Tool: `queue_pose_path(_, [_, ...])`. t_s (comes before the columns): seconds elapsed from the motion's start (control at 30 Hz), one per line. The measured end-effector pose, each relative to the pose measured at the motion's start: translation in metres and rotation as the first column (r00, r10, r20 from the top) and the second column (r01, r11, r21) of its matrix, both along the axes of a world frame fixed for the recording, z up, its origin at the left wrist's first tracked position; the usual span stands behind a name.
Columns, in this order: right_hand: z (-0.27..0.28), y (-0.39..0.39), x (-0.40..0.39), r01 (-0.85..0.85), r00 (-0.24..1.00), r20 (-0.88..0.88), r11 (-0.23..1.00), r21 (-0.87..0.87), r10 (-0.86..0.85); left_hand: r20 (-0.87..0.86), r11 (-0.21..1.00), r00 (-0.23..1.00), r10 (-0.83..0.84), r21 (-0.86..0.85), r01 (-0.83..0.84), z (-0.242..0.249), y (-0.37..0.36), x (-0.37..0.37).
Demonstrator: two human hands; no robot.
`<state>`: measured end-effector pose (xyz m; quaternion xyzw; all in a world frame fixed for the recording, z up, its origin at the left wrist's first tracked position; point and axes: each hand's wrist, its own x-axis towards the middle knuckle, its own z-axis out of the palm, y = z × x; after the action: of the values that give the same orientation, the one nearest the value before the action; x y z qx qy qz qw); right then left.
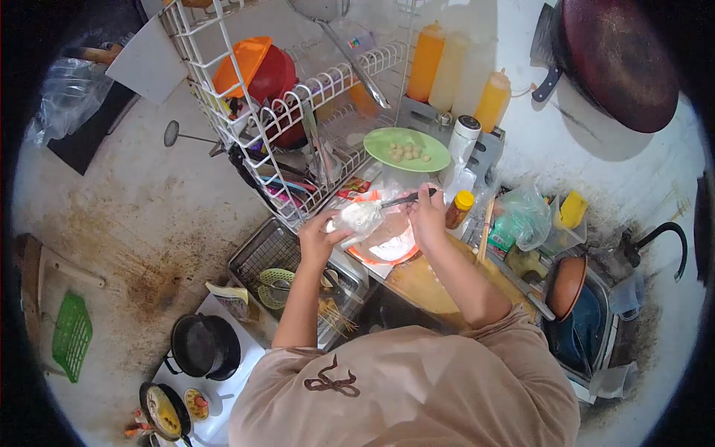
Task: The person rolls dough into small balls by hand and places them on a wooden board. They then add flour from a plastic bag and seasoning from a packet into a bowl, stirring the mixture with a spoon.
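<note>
My left hand point(319, 237) is closed around a clear plastic bag of white powder point(359, 219), tilted above an orange-rimmed bowl. My right hand point(427, 214) grips the dark handle of a spoon point(408, 198); its far end is at the powder in the bag's mouth and mostly hidden. The orange-rimmed bowl point(412, 254) holds more white powder point(395, 246). Just beyond it, a green plate point(383, 141) bears several small pale balls point(408, 152). A yellow-capped jar point(459, 209) stands right of my right hand.
A white wire rack point(328, 89) rises at the back left. Sauce bottles point(427, 61) line the back wall. A knife point(521, 284) lies by the round wooden board point(424, 287), left of the sink point(585, 335). Pots point(205, 346) and a pan point(164, 412) are at lower left.
</note>
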<state>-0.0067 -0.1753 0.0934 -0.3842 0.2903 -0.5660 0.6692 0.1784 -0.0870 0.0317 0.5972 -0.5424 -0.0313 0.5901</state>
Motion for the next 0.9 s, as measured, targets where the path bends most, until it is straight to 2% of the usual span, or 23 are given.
queue_pose_path(0.1, [-0.003,-0.004,0.002,-0.045,0.998,-0.038,0.996,-0.076,0.042,0.131,0.996,0.988,0.078,0.037,-0.083,0.015,0.002,-0.001])
queue_pose_path(0.2, [-0.008,-0.01,0.002,0.002,1.0,-0.031,0.997,-0.081,-0.004,0.086,0.993,0.993,0.075,0.079,-0.082,0.023,0.002,0.004])
queue_pose_path(0.23, [-0.011,-0.014,0.0,0.029,0.999,-0.025,0.997,-0.073,-0.031,0.129,0.995,0.987,0.092,0.037,-0.098,0.023,0.0,0.005])
queue_pose_path(0.33, [-0.012,-0.018,-0.009,0.069,0.997,0.04,0.998,-0.013,-0.068,0.217,0.99,0.966,0.139,-0.066,-0.127,0.024,-0.005,0.005])
queue_pose_path(0.37, [-0.01,-0.019,-0.014,0.077,0.994,0.075,0.995,0.063,-0.082,0.223,0.988,0.964,0.146,-0.082,-0.131,0.026,-0.005,0.004])
queue_pose_path(0.6, [-0.027,-0.033,-0.032,0.116,0.984,0.109,0.971,0.209,-0.141,0.4,0.978,0.894,0.2,-0.136,-0.158,0.025,-0.01,0.004])
queue_pose_path(0.67, [-0.03,-0.036,-0.035,0.146,0.975,0.133,0.963,0.226,-0.179,0.37,0.974,0.904,0.212,-0.149,-0.168,0.021,-0.012,0.006])
queue_pose_path(0.77, [-0.032,-0.042,-0.044,0.173,0.974,0.114,0.967,0.187,-0.196,0.323,0.966,0.911,0.256,-0.116,-0.23,0.021,-0.01,0.011])
queue_pose_path(0.9, [-0.054,-0.05,-0.043,0.125,0.967,-0.212,0.988,-0.089,-0.141,0.174,0.942,0.928,0.33,-0.125,-0.312,0.007,-0.011,0.016])
